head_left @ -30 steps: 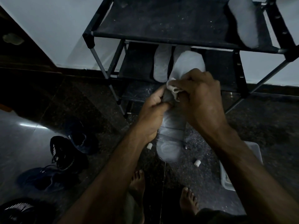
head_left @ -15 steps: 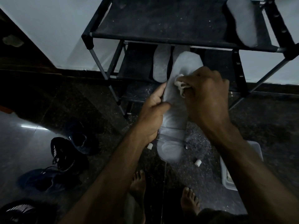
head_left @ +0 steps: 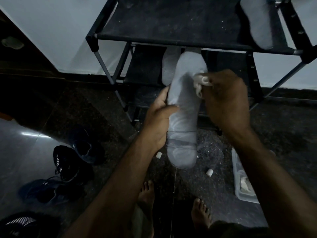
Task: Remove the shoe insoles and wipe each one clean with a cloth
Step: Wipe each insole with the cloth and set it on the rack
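While the left hand [head_left: 158,117] grips a grey insole [head_left: 184,107] by its edge, thumb across it, the right hand [head_left: 226,100] pinches a bunched white cloth [head_left: 200,83] against its upper part, before a black shoe rack [head_left: 171,40].

You hold a pale grey insole [head_left: 184,107] lengthwise, toe end toward the rack, heel toward you, faint whitish marks across it; your crumpled white cloth [head_left: 200,83] touches its right forefoot edge.

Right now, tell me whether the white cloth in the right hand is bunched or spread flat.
Bunched: the white cloth shows as crumpled folds gripped in the right hand against the grey foam insole.
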Demonstrator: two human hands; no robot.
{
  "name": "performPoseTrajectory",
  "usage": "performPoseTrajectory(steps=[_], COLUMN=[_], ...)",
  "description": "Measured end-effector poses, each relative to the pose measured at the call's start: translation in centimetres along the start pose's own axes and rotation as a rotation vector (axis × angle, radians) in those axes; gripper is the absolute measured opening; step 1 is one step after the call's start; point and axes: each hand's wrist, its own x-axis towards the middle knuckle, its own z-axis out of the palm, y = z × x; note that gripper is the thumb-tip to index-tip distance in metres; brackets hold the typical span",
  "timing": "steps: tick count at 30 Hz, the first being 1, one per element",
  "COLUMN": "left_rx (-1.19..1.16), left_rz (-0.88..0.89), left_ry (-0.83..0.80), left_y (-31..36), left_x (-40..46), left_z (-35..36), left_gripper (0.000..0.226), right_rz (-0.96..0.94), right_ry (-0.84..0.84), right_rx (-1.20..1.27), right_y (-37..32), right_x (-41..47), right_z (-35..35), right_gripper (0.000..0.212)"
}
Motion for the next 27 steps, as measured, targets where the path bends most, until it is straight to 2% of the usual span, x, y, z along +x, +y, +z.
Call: performPoseTrajectory(steps=[3,6,9,16,23,27], left_rx=[-0.035,-0.077,-0.103,-0.104,-0.184,-0.147], left_rz=[-0.006,0.002,0.036,0.038,0.013,0.012], left_ry=[0.080,0.115,0.137,0.159,0.024,0.013], left_y=[0.4,0.6,0.5,0.3,0.1,-0.4], left_x=[0.2,0.4,0.4,0.4,0.1,-0.2], left_z=[-0.4,-0.7,-0.6,-0.5,-0.2,0.3], left_gripper=[0.056,0.053,0.053,0.057,0.043,0.036], right_rz=[0.268,0.410,0.337,-0.041,-0.017,-0.013], right_ry=[0.038,0.049,0.045,-0.034,0.014,0.042], right_rx=[0.390,0.543,0.441,0.131,0.124,0.137], right_y=[-0.5,-0.3,-0.2,-1.5,-1.1,-0.8], right_x=[0.2,0.1,0.2,-0.9,-1.0,-0.8], right_z=[-0.6,-0.4,-0.2,1.1,1.3,1.3], right_gripper=[0.017,0.021,0.018,0.012,0.019,0.021])
